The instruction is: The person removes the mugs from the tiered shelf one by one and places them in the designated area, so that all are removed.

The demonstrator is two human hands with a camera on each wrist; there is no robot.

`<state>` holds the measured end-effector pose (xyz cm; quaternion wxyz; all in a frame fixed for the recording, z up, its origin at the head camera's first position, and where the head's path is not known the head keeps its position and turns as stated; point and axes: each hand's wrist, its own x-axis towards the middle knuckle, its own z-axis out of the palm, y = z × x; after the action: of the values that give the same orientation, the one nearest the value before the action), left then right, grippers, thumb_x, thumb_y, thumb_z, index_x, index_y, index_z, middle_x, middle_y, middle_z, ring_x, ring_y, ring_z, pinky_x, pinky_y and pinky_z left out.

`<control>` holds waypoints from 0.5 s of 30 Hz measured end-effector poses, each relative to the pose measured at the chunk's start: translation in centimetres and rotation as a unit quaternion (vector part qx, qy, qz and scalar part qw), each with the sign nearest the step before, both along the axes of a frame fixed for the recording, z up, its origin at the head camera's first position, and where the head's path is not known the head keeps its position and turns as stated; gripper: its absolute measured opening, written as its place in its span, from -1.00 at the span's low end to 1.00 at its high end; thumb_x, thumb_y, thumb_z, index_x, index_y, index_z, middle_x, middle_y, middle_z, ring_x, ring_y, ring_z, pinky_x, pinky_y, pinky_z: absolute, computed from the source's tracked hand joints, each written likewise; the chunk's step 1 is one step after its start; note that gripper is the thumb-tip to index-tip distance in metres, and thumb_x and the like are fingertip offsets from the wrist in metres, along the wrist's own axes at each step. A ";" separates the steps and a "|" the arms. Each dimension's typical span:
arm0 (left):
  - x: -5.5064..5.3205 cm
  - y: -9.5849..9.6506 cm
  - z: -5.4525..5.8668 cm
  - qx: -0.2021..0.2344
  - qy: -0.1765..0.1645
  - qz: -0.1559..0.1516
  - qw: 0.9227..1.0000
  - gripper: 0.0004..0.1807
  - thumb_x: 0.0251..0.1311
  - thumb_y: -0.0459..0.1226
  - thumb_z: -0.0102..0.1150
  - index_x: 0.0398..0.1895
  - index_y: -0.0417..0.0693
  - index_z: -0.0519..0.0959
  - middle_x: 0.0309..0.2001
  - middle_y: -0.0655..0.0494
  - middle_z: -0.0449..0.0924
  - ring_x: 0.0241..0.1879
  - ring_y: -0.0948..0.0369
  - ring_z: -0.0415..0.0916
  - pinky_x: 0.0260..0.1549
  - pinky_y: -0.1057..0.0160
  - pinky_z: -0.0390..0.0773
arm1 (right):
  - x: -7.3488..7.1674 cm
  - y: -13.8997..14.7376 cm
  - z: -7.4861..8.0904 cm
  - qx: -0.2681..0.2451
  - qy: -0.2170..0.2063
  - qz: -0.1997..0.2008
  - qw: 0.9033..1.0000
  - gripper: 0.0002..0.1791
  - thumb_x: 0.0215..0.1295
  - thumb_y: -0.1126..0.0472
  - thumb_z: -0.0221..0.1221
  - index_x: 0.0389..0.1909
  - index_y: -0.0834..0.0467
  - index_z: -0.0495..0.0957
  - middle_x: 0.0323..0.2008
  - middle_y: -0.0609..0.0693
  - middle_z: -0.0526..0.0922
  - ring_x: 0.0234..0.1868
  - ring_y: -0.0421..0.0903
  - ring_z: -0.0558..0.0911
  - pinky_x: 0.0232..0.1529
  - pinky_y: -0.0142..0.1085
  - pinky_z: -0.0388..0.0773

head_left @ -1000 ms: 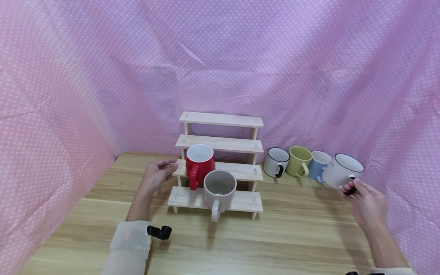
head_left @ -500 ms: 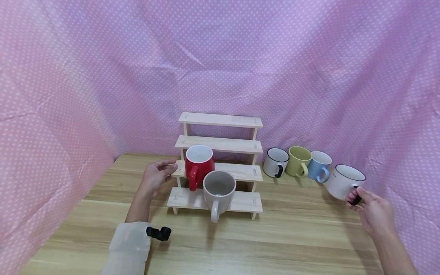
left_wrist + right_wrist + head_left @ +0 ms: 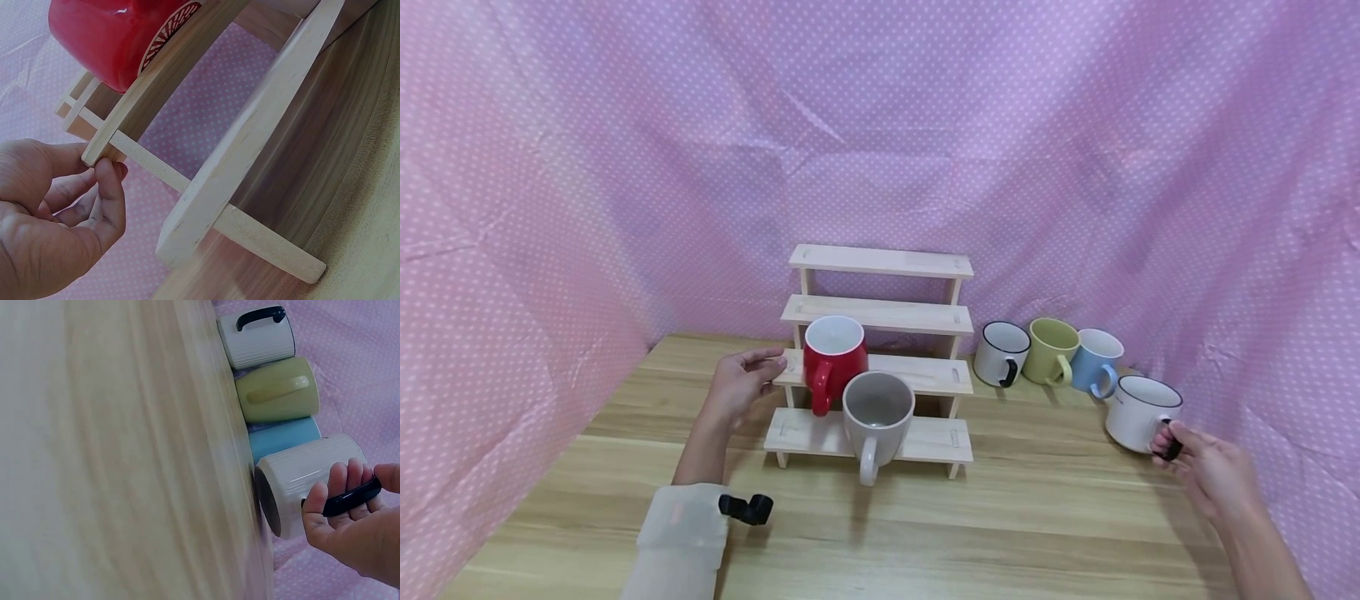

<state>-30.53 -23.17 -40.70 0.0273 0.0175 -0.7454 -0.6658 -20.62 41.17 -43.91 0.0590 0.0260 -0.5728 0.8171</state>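
Your right hand [image 3: 1221,475] curls its fingers round the black handle [image 3: 350,501] of the white mug [image 3: 1138,417], at the right of the worktop [image 3: 1037,517] near the blue mug [image 3: 1092,367]; whether its base touches the wood I cannot tell. Your left hand [image 3: 741,390] pinches the left end of the rack's [image 3: 880,262] second shelf up [image 3: 917,372], where the red mug [image 3: 842,371] stands; the grey mug [image 3: 887,433] is on the shelf below [image 3: 934,438]. The white mug is probably stiff, slick and easily chipped, with its weight hanging to one side of your grip; the handle is the surest hold. The rack looks light and rigid, its bare wood less slippery, so a gentle pinch should suffice.
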 end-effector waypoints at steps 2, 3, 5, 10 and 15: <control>0.0 0.0 0.1 0.002 0.001 -0.001 1.000 -0.52 0.41 -0.29 0.27 0.31 -0.32 0.51 -0.08 0.04 0.62 -0.21 0.34 0.58 -0.12 0.26 0.70 | -0.1 0.1 0.0 -0.004 0.003 0.013 1.000 -0.62 0.61 0.40 -0.08 -0.25 0.28 0.72 -0.35 0.04 0.72 -0.29 -0.13 0.72 -0.27 -0.28 0.73; 0.0 0.0 0.2 0.004 0.001 -0.001 1.000 -0.52 0.41 -0.29 0.27 0.31 -0.32 0.51 -0.08 0.05 0.62 -0.21 0.34 0.58 -0.11 0.26 0.71 | -0.1 0.2 0.0 -0.007 0.006 0.021 1.000 -0.62 0.61 0.41 -0.09 -0.23 0.29 0.72 -0.33 0.05 0.73 -0.27 -0.13 0.72 -0.26 -0.27 0.73; 0.0 0.0 0.2 0.006 0.002 0.000 1.000 -0.53 0.40 -0.30 0.27 0.31 -0.32 0.51 -0.10 0.06 0.62 -0.21 0.34 0.58 -0.11 0.25 0.71 | -0.3 0.4 -0.1 -0.019 0.009 0.046 0.999 -0.62 0.62 0.41 -0.12 -0.18 0.30 0.71 -0.30 0.06 0.73 -0.23 -0.11 0.72 -0.20 -0.24 0.73; 0.0 0.2 0.3 0.009 0.005 0.003 1.000 -0.53 0.39 -0.31 0.28 0.29 -0.34 0.52 -0.13 0.09 0.63 -0.22 0.34 0.59 -0.13 0.23 0.72 | -0.5 1.4 -0.6 -0.064 -0.001 0.114 0.991 -0.59 0.62 0.45 -0.20 -0.11 0.35 0.67 -0.21 0.12 0.72 -0.12 -0.06 0.72 -0.02 -0.16 0.72; 0.0 0.2 0.3 0.005 0.001 0.001 1.000 -0.53 0.40 -0.30 0.27 0.30 -0.34 0.51 -0.12 0.08 0.62 -0.23 0.35 0.58 -0.14 0.25 0.71 | -0.6 2.2 -1.0 -0.068 -0.015 0.145 0.987 -0.57 0.62 0.47 -0.24 -0.07 0.37 0.66 -0.16 0.15 0.72 -0.05 -0.02 0.72 0.08 -0.12 0.69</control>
<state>-30.50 -22.99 -40.39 0.0285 0.0176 -0.7417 -0.6699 -21.24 43.40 -44.90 -0.0668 0.0928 -0.5073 0.8541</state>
